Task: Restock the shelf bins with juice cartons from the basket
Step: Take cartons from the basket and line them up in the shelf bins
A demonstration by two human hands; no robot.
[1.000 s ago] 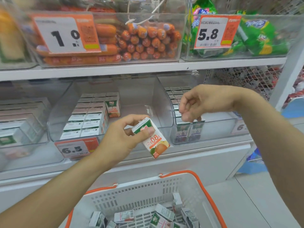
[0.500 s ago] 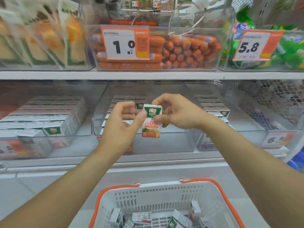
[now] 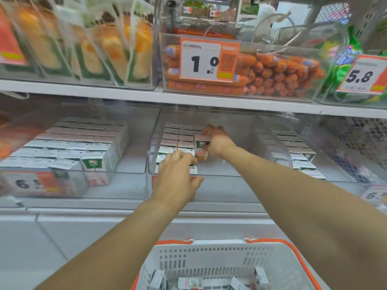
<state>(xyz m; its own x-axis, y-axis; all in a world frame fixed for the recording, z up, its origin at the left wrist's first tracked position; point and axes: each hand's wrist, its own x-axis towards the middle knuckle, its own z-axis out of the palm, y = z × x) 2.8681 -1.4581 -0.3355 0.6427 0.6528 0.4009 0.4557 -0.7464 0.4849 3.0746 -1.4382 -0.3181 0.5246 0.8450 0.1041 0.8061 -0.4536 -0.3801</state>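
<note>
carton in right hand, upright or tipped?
Upright: the carton stands label-forward in the middle bin, gripped by the right hand.

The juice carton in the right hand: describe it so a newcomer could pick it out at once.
Find the lower shelf's middle clear bin, under the sausage bin with the 1.0 price tag. Rows of cartons fill its left part. At their right edge the right hand grips one juice carton; it alone stands upright with its green-and-orange front showing, while its neighbours show mostly pale tops.
</note>
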